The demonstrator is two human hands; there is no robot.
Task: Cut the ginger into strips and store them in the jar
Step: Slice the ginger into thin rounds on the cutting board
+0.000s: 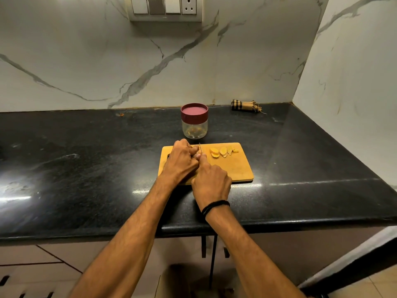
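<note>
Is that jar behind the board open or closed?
Closed: the maroon lid sits on the clear jar, which stands upright.

Yellow ginger slices (223, 152) lie flat near the upright, maroon-lidded jar (194, 123).

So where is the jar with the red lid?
In the head view, the jar stands mid-frame on the black counter, just behind the wooden cutting board; a folded checked cloth lies further back to its right.

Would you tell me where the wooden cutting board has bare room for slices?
The wooden cutting board is bare at its near right, below the yellow ginger slices. Its left is crowded by the left hand, right hand and steel knife.
</note>
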